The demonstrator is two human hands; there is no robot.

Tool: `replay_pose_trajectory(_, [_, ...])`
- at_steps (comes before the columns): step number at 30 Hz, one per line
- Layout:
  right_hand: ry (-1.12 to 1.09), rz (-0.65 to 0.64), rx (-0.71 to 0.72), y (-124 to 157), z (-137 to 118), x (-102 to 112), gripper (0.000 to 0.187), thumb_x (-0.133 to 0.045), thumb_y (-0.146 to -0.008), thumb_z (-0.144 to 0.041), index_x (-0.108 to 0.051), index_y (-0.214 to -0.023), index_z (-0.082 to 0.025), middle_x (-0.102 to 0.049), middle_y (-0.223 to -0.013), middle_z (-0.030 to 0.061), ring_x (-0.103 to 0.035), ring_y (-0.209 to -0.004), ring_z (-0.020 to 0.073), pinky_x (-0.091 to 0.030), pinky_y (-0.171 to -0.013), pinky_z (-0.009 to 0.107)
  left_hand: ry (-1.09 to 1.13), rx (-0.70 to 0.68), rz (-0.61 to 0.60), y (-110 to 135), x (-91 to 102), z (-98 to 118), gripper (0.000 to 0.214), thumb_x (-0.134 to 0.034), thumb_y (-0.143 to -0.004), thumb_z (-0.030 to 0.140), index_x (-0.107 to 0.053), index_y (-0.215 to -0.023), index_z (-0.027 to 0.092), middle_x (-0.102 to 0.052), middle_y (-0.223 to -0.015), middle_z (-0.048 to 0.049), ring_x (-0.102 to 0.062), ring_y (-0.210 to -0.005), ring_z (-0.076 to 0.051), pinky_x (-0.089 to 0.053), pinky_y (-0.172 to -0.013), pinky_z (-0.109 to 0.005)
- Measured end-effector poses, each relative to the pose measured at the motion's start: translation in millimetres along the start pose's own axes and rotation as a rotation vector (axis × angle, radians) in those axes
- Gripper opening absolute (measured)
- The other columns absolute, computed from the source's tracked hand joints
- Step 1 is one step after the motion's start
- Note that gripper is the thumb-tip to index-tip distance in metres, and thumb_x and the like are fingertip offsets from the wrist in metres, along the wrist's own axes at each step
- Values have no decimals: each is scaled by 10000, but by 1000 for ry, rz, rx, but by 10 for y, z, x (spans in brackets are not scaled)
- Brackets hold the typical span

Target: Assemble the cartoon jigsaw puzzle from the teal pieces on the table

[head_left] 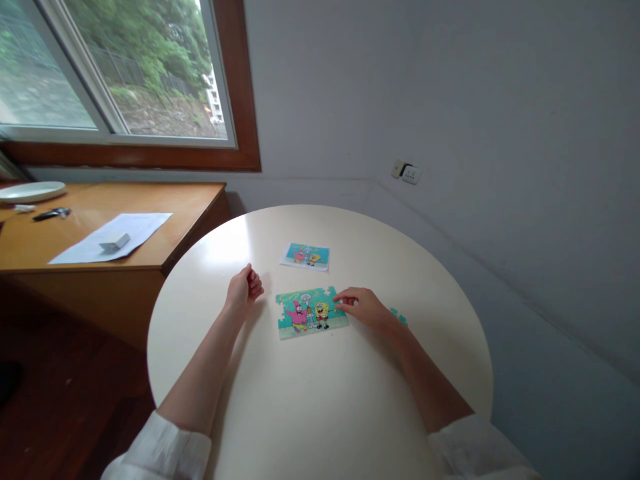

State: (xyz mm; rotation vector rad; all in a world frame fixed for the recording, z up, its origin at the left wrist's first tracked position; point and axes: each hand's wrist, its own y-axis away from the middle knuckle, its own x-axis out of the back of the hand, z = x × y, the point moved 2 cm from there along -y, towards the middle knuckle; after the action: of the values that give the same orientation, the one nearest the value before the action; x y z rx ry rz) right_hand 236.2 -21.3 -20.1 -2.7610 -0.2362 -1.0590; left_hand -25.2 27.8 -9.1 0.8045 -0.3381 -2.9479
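A jigsaw puzzle (pixel 311 317) with a cartoon picture lies mostly joined on the round white table, with notched gaps along its upper and left edges. My right hand (pixel 363 303) is at the puzzle's upper right edge, thumb and fingers pinched on a puzzle piece there, largely covered by the fingertips. To the left of the puzzle, apart from it, my left hand (pixel 244 291) rests in a loose fist with nothing showing in it. Loose teal puzzle pieces (pixel 399 316) lie beside my right forearm, partly hidden by it.
Beyond the puzzle lies a small printed picture (pixel 306 256) of the same scene. The round table (pixel 300 413) stands near the wall. On a wooden desk (pixel 200 200) at left are a paper sheet (pixel 140 227), a small white box (pixel 115 242) and a white plate (pixel 33 193).
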Motion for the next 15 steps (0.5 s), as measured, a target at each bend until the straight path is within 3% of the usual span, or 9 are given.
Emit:
replay_pose_trajectory(9, [11, -13, 7, 2, 6, -2, 203, -552, -680, -259, -675, -798, -148, -595, -680, 24, -496, -616, 122, -391, -594, 239, 10, 11, 13, 23, -23, 15, 364, -396, -821, 240, -285, -482, 170, -235, -369, 68, -211, -305, -42, -154, -339, -185])
replay_pose_trajectory(15, [74, 212, 98, 16, -83, 86, 226, -453, -714, -189, -663, -793, -160, -590, -687, 26, -483, -602, 120, -383, -603, 244, 7, 5, 18, 33, -31, 27, 373, -386, -828, 233, -289, -473, 170, -234, -368, 67, -208, -308, -44, -160, -338, -185])
